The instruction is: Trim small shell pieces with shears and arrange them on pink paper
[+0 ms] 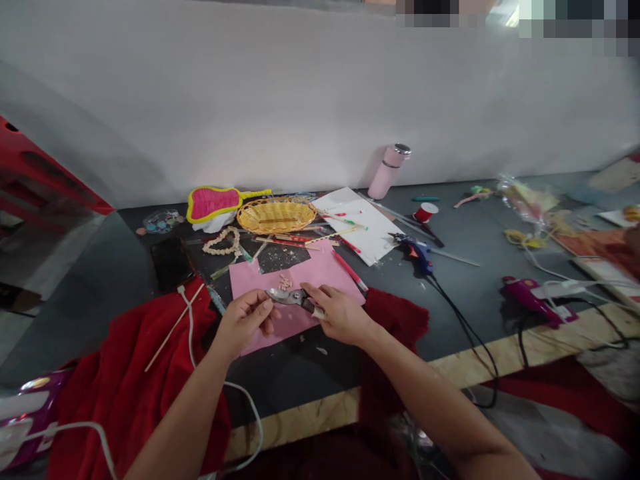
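Note:
My right hand [335,310] is wrapped round the handles of metal cutters [290,296], whose jaws point left over a pink sheet [320,277]. At the jaws' tip is my left hand [253,317], its thumb and index finger pinched together; what they hold is too small to make out. Small pale pieces [285,282] lie on the pink sheet just beyond the cutters. Behind it, a heart-shaped ring of similar pale pieces [223,241] rests near a yellow woven basket [276,216].
A blue glue gun [419,257] with a black cord lies right of a white sheet [370,240]. A pink bottle [389,172] stands by the wall. Left are a dark phone [171,263], red cloth [135,353] and a white cable. A purple device [537,300] sits at right.

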`<action>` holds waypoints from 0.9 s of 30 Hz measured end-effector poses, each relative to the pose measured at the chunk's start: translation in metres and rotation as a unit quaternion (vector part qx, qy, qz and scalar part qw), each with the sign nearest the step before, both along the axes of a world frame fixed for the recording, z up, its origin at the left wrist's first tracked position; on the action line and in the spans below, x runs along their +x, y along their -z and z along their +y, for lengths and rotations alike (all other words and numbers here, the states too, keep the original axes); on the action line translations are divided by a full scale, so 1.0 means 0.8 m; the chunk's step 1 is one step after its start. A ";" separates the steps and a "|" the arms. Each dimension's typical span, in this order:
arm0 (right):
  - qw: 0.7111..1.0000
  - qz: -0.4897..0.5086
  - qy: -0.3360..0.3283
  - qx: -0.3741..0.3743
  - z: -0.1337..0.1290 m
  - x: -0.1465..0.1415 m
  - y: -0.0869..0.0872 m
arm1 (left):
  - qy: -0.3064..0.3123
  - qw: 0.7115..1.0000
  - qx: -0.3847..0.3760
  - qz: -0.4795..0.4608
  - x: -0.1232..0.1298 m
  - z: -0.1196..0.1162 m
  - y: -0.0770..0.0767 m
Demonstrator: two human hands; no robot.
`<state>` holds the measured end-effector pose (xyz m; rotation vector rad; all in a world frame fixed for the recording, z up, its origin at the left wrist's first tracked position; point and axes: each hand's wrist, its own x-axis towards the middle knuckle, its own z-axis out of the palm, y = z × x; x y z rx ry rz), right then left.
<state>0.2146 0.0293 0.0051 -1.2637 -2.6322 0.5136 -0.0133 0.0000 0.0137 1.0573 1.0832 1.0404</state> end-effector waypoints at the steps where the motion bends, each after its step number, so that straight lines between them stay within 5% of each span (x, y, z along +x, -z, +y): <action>1: 1.000 0.000 0.002 0.001 0.000 0.000 0.000 | -0.004 1.000 0.005 0.016 0.001 0.000 0.001; 12: 1.000 -0.018 -0.004 -0.011 -0.005 -0.002 -0.001 | -0.015 0.995 0.034 0.095 0.002 -0.004 0.007; 27: 0.998 0.017 -0.050 -0.041 -0.001 0.013 -0.010 | 0.002 0.997 0.041 0.066 0.005 -0.009 0.014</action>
